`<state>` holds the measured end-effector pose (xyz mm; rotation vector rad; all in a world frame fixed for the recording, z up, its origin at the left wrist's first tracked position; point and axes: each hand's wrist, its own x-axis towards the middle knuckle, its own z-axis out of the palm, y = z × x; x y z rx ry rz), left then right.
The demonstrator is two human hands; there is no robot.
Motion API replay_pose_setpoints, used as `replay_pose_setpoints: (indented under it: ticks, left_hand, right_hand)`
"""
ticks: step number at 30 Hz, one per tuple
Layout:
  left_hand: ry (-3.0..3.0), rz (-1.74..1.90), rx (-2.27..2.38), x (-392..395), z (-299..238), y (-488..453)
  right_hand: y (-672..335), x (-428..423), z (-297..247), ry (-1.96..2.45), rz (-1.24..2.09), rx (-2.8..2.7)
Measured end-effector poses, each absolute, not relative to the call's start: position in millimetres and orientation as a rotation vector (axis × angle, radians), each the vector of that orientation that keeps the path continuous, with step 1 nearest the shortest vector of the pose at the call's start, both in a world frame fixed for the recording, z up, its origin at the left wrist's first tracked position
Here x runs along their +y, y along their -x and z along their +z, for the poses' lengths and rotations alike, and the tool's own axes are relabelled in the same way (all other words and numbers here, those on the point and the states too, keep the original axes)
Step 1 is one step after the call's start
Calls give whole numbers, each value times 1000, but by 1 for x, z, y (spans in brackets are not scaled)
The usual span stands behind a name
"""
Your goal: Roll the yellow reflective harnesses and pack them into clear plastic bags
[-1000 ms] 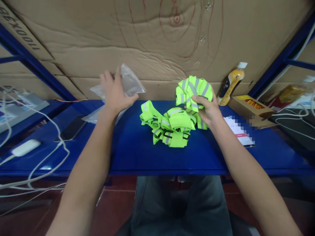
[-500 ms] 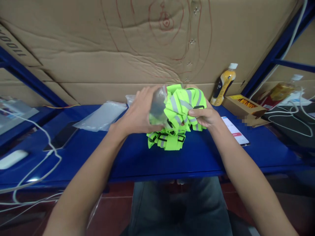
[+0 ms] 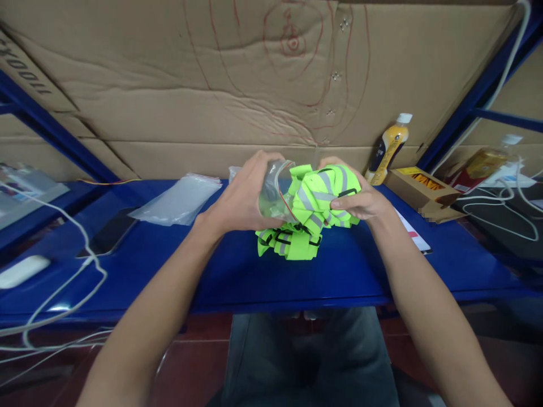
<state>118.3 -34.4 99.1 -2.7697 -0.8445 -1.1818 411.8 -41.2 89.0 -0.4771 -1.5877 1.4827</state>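
My left hand (image 3: 246, 195) is closed around a clear zip bag (image 3: 274, 192), whose mouth with a red seal line gapes toward the right. In my right hand (image 3: 358, 200) is a bundle of neon-yellow reflective straps (image 3: 324, 192) with grey stripes and black buckles, the thumb pressing on its near side. The bundle's left edge meets the bag's mouth; how much of it is inside I cannot tell. Beneath, more reflective straps (image 3: 292, 246) of the same kind lie on the blue table (image 3: 288, 285).
Left of my hands lie a stack of clear bags (image 3: 178, 199), a dark phone (image 3: 108, 232), a white case (image 3: 23, 271) and white cables (image 3: 91, 249). On the right are a drink bottle (image 3: 389, 148), an open cardboard box (image 3: 424, 192) and a partly covered phone (image 3: 413, 232). Cardboard (image 3: 148, 113) stands behind.
The bag's mouth has opened wider and its red seal edge now faces the bundle. My right hand and the bundle have shifted slightly right and down in view; the camera has tilted a little.
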Motion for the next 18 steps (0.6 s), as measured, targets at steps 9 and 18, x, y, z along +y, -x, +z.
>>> replay_pose_setpoints:
  ticks: [9,18]
  left_hand:
    - [2759,-853,-938,-50,103,-128]
    - [2604,-707,-1254,-59,109,-131]
  right_hand:
    - [-409,-42,94,660,1376,-1579]
    - [-402,-37,91,734,1091,-1551]
